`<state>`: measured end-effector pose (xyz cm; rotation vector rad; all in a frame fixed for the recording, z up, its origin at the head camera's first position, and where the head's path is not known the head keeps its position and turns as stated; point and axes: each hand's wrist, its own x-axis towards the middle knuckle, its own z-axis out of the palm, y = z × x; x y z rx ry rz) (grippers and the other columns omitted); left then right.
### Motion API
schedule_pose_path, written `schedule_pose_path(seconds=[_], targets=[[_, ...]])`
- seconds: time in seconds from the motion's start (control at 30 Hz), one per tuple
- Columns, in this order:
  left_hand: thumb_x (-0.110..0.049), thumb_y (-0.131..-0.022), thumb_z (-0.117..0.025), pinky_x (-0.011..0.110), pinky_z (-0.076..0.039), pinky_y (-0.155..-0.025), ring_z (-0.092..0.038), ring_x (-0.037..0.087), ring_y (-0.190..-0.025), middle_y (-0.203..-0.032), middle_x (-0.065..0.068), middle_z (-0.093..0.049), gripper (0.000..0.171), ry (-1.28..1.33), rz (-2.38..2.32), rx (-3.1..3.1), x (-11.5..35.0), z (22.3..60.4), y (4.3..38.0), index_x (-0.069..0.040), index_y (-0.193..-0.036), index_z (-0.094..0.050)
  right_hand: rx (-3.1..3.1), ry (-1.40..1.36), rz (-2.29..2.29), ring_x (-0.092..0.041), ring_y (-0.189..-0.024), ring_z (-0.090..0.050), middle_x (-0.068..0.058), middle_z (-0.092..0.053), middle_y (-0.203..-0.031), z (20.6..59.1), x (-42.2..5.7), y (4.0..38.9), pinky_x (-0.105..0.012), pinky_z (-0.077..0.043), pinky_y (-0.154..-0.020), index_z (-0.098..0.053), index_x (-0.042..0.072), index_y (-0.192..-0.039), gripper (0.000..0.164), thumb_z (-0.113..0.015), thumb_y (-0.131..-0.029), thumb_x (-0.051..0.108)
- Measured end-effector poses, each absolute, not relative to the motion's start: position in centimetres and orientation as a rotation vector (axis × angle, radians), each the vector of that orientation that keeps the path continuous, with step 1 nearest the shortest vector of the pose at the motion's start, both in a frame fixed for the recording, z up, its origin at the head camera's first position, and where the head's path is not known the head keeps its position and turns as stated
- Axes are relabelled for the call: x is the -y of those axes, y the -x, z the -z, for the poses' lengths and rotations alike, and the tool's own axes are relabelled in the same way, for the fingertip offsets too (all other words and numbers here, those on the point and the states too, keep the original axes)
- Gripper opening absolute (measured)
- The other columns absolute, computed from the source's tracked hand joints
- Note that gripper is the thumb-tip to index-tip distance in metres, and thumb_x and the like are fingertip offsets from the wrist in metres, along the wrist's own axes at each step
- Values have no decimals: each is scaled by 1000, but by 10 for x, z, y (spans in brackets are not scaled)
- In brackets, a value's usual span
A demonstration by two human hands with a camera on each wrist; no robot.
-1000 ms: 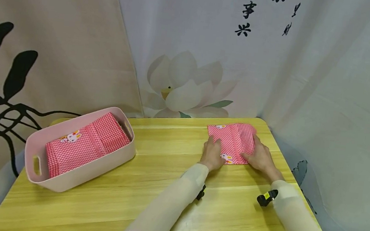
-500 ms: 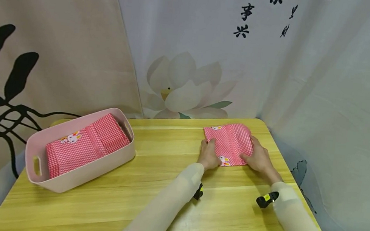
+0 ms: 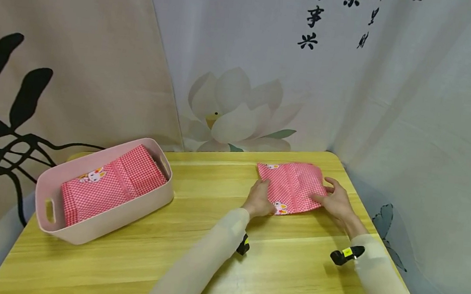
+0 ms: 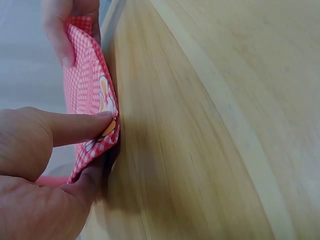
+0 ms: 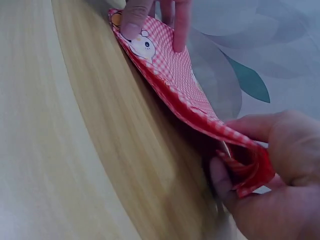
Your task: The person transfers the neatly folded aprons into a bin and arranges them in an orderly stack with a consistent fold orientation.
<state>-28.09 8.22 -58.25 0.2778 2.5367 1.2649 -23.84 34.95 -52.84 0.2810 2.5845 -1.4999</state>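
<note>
A folded red-and-white checked cloth [image 3: 294, 187] with printed rabbits lies toward the far right of the table. My left hand [image 3: 259, 200] pinches its left end; in the left wrist view the thumb presses on the rabbit print and the fingers go under the edge. At the other end, my right hand [image 3: 338, 202] grips the folded edge. Seen from the right wrist, the cloth's layers [image 5: 245, 167] gape between thumb and fingers, and its near edge bows up in a curve.
A pink plastic basket [image 3: 123, 209] with handle holes stands at the left of the wooden table [image 3: 281, 278]. Inside it lies a similar folded checked cloth [image 3: 113, 181]. Printed curtains [image 3: 248, 32] hang right behind the table.
The cloth has come slightly nearer and to the left, and its right end looks flatter and wider. My left hand has shifted left and toward me; the right hand has moved slightly right.
</note>
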Motion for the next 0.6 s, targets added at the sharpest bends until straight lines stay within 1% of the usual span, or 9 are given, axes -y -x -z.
schedule_pose_path(seconds=[0.1, 0.2, 0.3, 0.37, 0.43, 0.47, 0.53, 0.57, 0.6], targets=[[-1, -85, -95, 49, -33, -142, -32, 39, -173, -186, 19, -32, 110, -295, -1268, -2531, -76, 580, 278, -6, -177, -35, -2501, -321, 1632, -48, -155, -52, -37, -38, -175, 530, -350, 237, -33, -59, -114, -15, 6, -181, 99, -79, -107, 23], [-1, -83, -95, 52, -40, -139, -36, 41, -170, -184, 19, -34, 109, -317, -1270, -2545, -68, 579, 275, -8, -176, -38, -2440, -309, 1720, -45, -155, -51, -36, -36, -176, 532, -350, 237, -14, -59, -98, -15, 9, -182, 97, -77, -109, 20], [0, -84, -94, 56, -40, -138, -36, 44, -170, -184, 21, -33, 106, -325, -1299, -2515, -59, 559, 261, -8, -175, -39, -2429, -282, 1729, -44, -156, -50, -34, -32, -180, 533, -350, 236, -7, -57, -90, -21, 11, -181, 92, -77, -109, 18], [1, -86, -92, 58, -40, -137, -36, 45, -169, -184, 22, -32, 105, -332, -1308, -2505, -53, 545, 252, -6, -175, -37, -2428, -261, 1719, -43, -158, -48, -31, -30, -182, 533, -350, 235, -8, -57, -92, -27, 13, -180, 87, -76, -109, 18], [3, -87, -91, 57, -37, -139, -36, 44, -170, -184, 21, -33, 104, -330, -1320, -2491, -48, 529, 242, -5, -175, -37, -2443, -242, 1693, -41, -161, -44, -28, -27, -185, 533, -350, 234, -15, -58, -103, -33, 14, -179, 82, -76, -109, 19], [3, -87, -92, 57, -37, -139, -36, 44, -170, -184, 20, -34, 104, -331, -1319, -2497, -45, 527, 240, -6, -176, -37, -2446, -236, 1685, -41, -163, -42, -26, -26, -186, 533, -350, 233, -21, -58, -112, -36, 14, -178, 79, -76, -110, 19], [2, -87, -93, 55, -38, -139, -40, 42, -168, -182, 19, -38, 104, -346, -1298, -2526, -41, 523, 238, -6, -175, -38, -2455, -218, 1671, -42, -167, -37, -24, -25, -187, 532, -350, 232, -37, -52, -127, -40, 14, -176, 75, -76, -110, 19], [1, -86, -93, 54, -39, -139, -41, 41, -168, -181, 18, -40, 105, -349, -1290, -2536, -39, 522, 237, -7, -175, -38, -2466, -208, 1654, -42, -169, -34, -24, -24, -187, 532, -349, 231, -44, -47, -132, -42, 14, -175, 74, -75, -110, 19], [1, -86, -94, 54, -39, -139, -43, 40, -167, -181, 17, -42, 104, -353, -1283, -2546, -37, 522, 236, -7, -175, -39, -2471, -200, 1643, -42, -170, -32, -23, -24, -188, 532, -349, 231, -49, -44, -135, -44, 14, -174, 72, -76, -110, 19]])
